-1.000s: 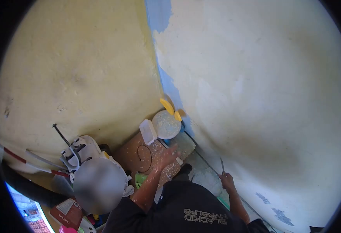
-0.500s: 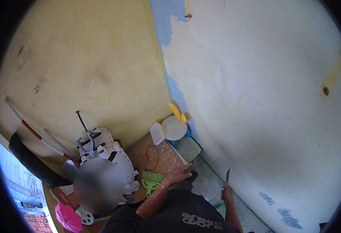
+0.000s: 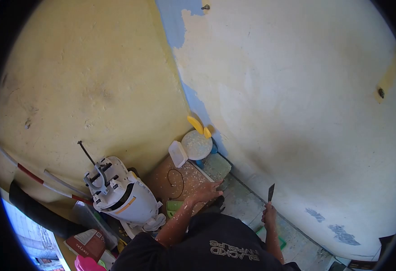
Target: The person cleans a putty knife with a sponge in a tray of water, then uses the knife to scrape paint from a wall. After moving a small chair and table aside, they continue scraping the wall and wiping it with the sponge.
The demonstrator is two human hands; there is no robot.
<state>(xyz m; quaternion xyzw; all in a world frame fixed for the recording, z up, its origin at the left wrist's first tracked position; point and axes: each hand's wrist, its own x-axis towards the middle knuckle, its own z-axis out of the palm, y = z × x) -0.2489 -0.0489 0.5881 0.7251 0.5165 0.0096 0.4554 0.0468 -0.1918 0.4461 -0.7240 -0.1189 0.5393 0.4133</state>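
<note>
A scraper (image 3: 271,193) with a dark flat blade points up from my right hand (image 3: 269,214), whose fingers are wrapped around its handle. The blade stands apart from the pale wall (image 3: 306,117), close to its lower part. My left hand (image 3: 205,192) holds nothing. Its fingers are stretched out and apart, over the edge of a brown surface (image 3: 159,174) strewn with pale flakes. Flakes also stick to my left forearm, which partly hides a green dustpan (image 3: 174,207).
In the corner are a round speckled lid-like item (image 3: 196,145), yellow pieces (image 3: 195,124) and a white container (image 3: 177,154). A bulky white plastic item (image 3: 132,198) with dark fittings stands left. Red-and-white poles (image 3: 31,174) lean nearby. Bare grey patches (image 3: 344,235) mark the wall.
The view has shifted, and the corner items sit further left. My right hand and the scraper appear slightly higher. My left forearm covers more of the dustpan. Both grips stay the same.
</note>
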